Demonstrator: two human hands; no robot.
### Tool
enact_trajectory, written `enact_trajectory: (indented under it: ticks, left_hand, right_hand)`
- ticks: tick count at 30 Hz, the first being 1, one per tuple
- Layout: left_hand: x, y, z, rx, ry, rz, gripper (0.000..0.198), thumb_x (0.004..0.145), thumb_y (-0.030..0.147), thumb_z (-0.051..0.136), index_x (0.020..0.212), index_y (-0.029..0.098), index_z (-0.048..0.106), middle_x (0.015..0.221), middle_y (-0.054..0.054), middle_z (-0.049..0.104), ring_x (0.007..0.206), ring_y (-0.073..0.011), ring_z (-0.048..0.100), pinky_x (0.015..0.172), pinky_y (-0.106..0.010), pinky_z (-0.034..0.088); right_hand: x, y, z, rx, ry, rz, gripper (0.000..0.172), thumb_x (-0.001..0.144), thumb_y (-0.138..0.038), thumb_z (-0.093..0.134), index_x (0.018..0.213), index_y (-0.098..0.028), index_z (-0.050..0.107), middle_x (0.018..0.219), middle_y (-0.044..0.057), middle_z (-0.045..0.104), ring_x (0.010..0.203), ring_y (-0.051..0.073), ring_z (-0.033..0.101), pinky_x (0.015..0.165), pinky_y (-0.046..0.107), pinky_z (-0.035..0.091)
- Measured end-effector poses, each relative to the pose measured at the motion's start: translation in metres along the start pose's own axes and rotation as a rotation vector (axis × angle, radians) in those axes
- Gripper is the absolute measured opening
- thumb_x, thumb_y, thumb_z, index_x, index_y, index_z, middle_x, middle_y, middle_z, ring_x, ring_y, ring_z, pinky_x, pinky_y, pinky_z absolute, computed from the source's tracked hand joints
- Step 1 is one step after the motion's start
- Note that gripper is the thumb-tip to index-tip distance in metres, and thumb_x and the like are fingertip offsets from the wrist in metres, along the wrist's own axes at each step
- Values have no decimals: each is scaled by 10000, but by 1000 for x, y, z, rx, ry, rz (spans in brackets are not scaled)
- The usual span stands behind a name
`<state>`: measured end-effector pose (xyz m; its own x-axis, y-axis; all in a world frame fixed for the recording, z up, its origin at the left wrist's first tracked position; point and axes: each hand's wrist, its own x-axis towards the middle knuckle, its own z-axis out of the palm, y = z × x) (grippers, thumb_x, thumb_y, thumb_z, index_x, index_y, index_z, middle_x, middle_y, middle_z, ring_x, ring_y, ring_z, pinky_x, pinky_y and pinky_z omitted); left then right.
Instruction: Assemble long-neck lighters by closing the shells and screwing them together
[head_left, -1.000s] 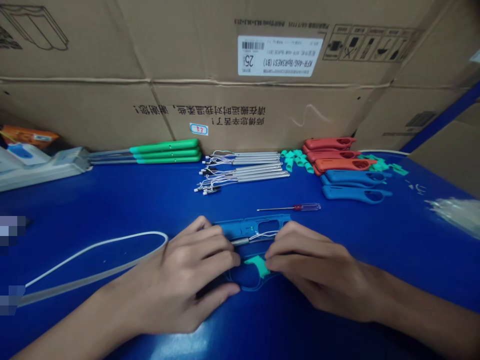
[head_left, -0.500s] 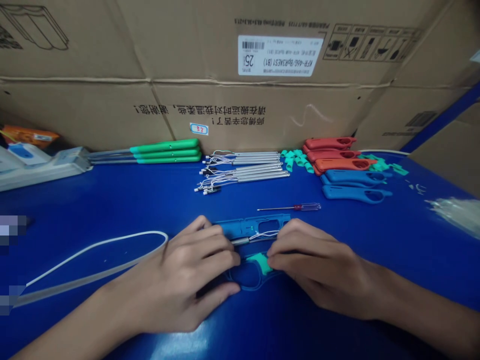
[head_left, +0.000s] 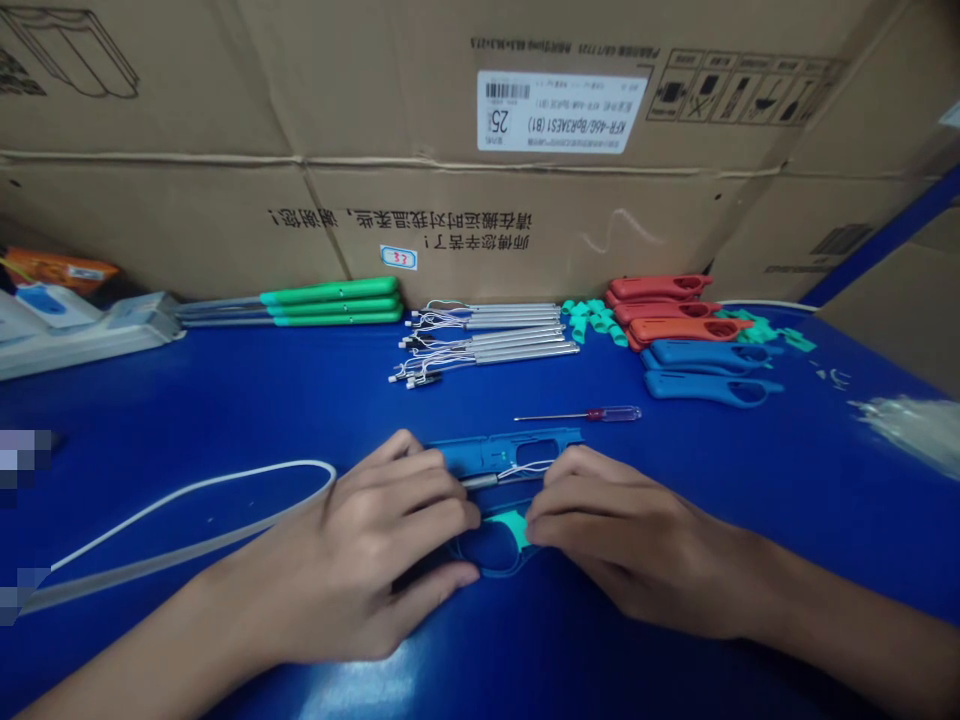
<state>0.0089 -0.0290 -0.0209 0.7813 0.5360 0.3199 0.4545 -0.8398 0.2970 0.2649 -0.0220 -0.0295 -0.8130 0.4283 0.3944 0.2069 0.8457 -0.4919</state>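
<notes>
A blue plastic handle shell [head_left: 510, 450] lies open on the blue table [head_left: 225, 420] in front of me, with thin white wires and a metal tube end [head_left: 480, 481] laid in it. My left hand [head_left: 375, 545] presses down on the shell's left part, fingers curled over it. My right hand [head_left: 622, 535] pinches a small green trigger piece [head_left: 514, 527] that sits in the shell's loop.
Behind lie a small screwdriver [head_left: 581, 414], several metal tubes with wires [head_left: 487, 345], green-handled rods [head_left: 330, 303], red shells [head_left: 667, 305] and blue shells [head_left: 709, 370], and green trigger pieces [head_left: 592, 318]. A white strap [head_left: 187, 520] loops at left. Cardboard boxes [head_left: 450, 150] wall the back.
The green trigger piece has shifted slightly left and deeper into the shell under my right fingers. My left hand stays in place.
</notes>
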Motion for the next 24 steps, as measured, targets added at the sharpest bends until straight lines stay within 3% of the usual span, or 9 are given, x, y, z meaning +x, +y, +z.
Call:
enact_trajectory:
  ticks: [24]
  left_hand:
    - [-1,1,-1,6,-1,-14,169,884,239,586,1020,158,645,843,-66,644,786,-206,585,814,-393,430]
  right_hand:
    - [4,-3,-1,29,-86,13,429,787,107,431,1106,-137,580,999,69,665,950,175,509,842,331,462]
